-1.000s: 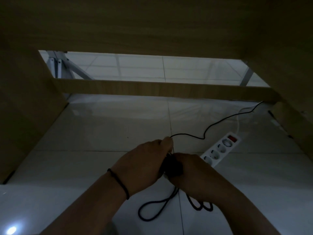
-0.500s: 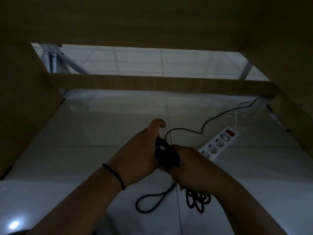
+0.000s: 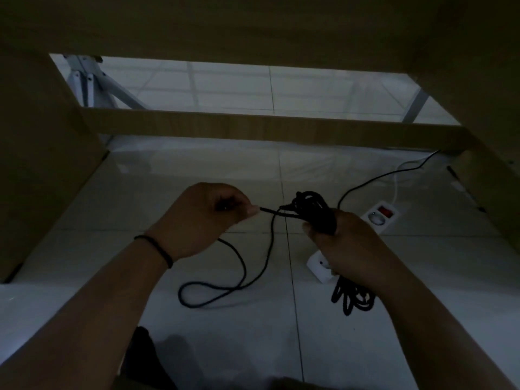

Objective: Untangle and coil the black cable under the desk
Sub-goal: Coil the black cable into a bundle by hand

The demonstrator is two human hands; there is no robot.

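While the right hand [image 3: 353, 249] grips a bundle of wound loops of the black cable [image 3: 313, 209] above the floor, the left hand [image 3: 208, 218] pinches a strand in its fingers [image 3: 251, 211], drawn taut between them. Coiling seems underway; next, I judge, the slack loop on the tiles must be wound on, clear of the power strip [image 3: 381, 216].

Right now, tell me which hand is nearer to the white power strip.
Right. The right hand holds the black cable bundle directly over the white power strip; the left hand pinches a strand farther left, away from it.
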